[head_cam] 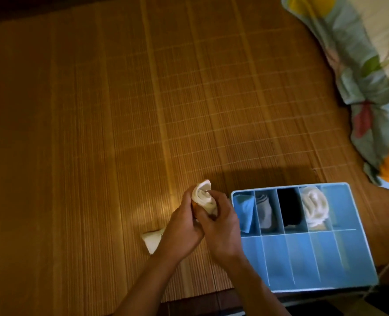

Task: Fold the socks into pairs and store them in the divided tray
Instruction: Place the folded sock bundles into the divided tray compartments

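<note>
Both hands meet over a bamboo mat (120,110), just left of the blue divided tray (276,258). Between them is a cream sock roll (202,197), held upright with its coiled end facing up and away from the person. The left hand (183,226) wraps around the roll from the left, fingers curled round its lower part. The right hand (220,224) grips it from the right, and one of its fingers touches the middle of the coiled end. The roll is outside the tray, close to its far left corner.

A flat cream sock (151,241) lies on the mat near the left wrist, partly hidden by it.

In the tray's far row, from left to right, sit a blue sock (244,209), a grey sock (265,213), a black sock (290,208) and a cream bundle (314,207), each in its own compartment. A flowered pillow (371,76) lies at the upper right, well apart from the hands.
</note>
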Tool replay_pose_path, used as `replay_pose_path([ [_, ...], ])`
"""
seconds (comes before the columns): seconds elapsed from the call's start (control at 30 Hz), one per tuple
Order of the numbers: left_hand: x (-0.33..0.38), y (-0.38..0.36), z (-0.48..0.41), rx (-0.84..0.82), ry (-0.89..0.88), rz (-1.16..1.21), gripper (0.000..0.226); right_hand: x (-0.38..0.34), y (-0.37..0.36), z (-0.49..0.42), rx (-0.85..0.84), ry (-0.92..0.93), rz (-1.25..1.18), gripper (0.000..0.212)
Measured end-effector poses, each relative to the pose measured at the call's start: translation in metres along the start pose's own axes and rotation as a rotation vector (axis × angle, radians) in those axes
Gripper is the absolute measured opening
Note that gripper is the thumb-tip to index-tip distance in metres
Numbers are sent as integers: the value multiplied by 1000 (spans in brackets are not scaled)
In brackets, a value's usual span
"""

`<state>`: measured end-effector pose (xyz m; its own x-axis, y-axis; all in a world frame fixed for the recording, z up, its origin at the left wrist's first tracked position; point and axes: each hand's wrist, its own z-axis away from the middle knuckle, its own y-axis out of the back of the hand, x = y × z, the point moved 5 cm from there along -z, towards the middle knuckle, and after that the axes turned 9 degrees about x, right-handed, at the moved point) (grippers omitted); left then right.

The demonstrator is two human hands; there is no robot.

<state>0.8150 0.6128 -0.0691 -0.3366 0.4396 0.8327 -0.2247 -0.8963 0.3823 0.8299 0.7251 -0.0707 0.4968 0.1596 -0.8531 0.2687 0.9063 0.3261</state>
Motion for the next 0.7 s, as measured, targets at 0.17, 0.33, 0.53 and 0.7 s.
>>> replay_pose_path([
  [0.17, 30, -34, 6, -105, -48, 155, 71, -12, 42, -3, 27, -32, -155, 30],
  [0.33, 53, -63, 2, -221, -13, 97, 70, -9, 86, -6, -81, -71, -325, 29],
  [0.53, 77, -96, 2, -232, 52, 209, 47, -10, 138, -9, 9, 86, -125, 31],
  [0.7, 85, -137, 13, -165, 356, 358, 29, -4, 177, -9, 148, -8, -341, 46],
])
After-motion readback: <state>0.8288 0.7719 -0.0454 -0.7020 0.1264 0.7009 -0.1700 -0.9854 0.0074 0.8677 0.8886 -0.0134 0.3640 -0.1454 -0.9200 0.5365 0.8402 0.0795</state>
